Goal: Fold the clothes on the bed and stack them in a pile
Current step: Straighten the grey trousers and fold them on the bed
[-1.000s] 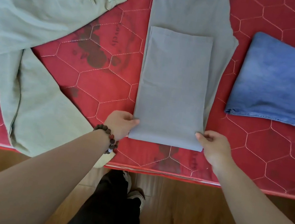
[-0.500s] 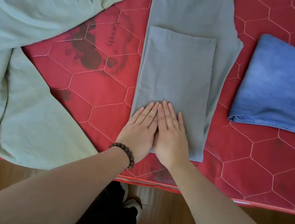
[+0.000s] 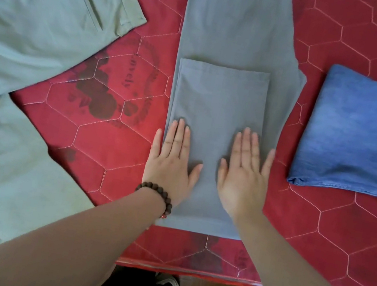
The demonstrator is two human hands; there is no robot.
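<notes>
Left hand (image 3: pixel 169 164) and right hand (image 3: pixel 243 177) lie flat and apart, fingers straight, pressing the folded-over lower part of the grey trousers (image 3: pixel 221 93) at the middle of the red bed (image 3: pixel 342 233). Green trousers (image 3: pixel 32 39) lie spread to the left. Folded blue jeans (image 3: pixel 364 138) sit apart on the right.

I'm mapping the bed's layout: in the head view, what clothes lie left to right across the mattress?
Green trousers, spread unfolded → grey trousers, partly folded, with the left hand and right hand pressing flat on them → folded blue jeans.
</notes>
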